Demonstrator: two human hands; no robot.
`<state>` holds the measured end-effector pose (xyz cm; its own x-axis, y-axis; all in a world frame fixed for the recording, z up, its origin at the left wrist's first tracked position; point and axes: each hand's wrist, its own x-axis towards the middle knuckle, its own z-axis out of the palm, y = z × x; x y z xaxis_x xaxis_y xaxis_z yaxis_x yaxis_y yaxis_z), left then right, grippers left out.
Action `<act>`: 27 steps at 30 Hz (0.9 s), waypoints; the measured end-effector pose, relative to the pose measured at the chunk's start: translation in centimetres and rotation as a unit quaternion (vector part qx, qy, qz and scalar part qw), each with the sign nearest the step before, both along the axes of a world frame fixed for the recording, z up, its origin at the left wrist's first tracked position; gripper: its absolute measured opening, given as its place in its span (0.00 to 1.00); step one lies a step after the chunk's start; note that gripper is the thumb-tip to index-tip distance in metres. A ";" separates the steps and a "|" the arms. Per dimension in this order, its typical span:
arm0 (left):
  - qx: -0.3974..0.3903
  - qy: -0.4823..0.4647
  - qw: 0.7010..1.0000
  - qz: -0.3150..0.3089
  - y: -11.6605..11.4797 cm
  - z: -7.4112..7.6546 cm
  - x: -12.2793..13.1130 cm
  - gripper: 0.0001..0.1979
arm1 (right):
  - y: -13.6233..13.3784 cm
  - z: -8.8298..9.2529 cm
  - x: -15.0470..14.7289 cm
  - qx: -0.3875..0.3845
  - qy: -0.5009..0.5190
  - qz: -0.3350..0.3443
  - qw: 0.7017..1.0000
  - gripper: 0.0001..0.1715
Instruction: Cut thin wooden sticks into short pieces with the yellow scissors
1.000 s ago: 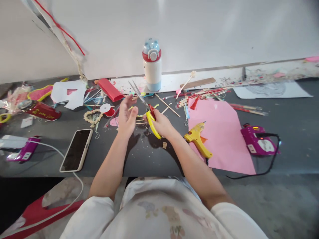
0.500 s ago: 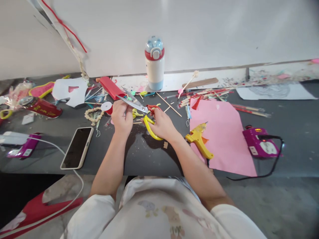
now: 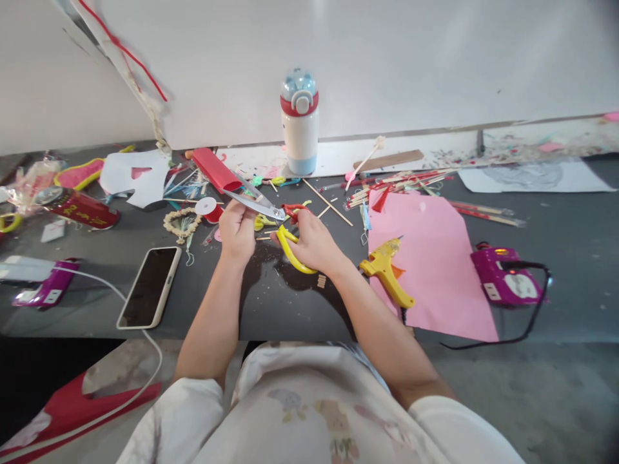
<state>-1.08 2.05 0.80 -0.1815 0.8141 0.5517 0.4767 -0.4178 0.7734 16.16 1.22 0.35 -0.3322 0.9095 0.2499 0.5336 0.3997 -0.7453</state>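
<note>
My right hand [image 3: 316, 241] is closed around the handles of a pair of scissors [image 3: 264, 206], one loop yellow and the other red. Its metal blades stand apart, pointing left toward my left hand [image 3: 236, 232]. The fingers of my left hand are pinched at the near end of a folded red sheet [image 3: 213, 169], which reaches away up and left. Part of the sheet's near end is hidden by the fingers and blades. Close to my left hand lie a spool of red thread [image 3: 207, 209] and a ring of beads [image 3: 182, 223].
A phone [image 3: 149, 288] and a drink can [image 3: 78, 207] lie to the left. A bottle [image 3: 300, 129] stands at the back. On the right, a yellow glue gun [image 3: 388, 270] rests on pink paper [image 3: 438, 258], beside a purple power box [image 3: 505, 277]. Thin sticks [image 3: 406, 187] lie behind.
The red sheet and my left hand have shifted slightly left. The scissors stay in my right hand, blades still apart.
</note>
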 end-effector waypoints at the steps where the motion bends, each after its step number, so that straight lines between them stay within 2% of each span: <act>1: 0.003 -0.004 1.000 -0.003 0.0 0.0 0.0 0.13 | 0.0 0.1 0.0 0.000 0.001 0.002 1.000 0.25; 12: -0.004 0.004 1.000 -0.015 -0.1 0.6 -0.4 0.14 | 0.1 -0.1 0.0 -0.003 -0.002 0.007 1.000 0.25; 21: -0.037 -0.027 0.997 -0.070 0.1 0.7 -0.8 0.10 | 0.0 0.4 -0.1 -0.068 -0.032 0.004 0.997 0.24; 27: -0.041 -0.058 0.996 -0.049 0.2 0.3 -0.3 0.13 | -0.1 1.0 -0.2 -0.108 -0.073 -0.009 0.991 0.23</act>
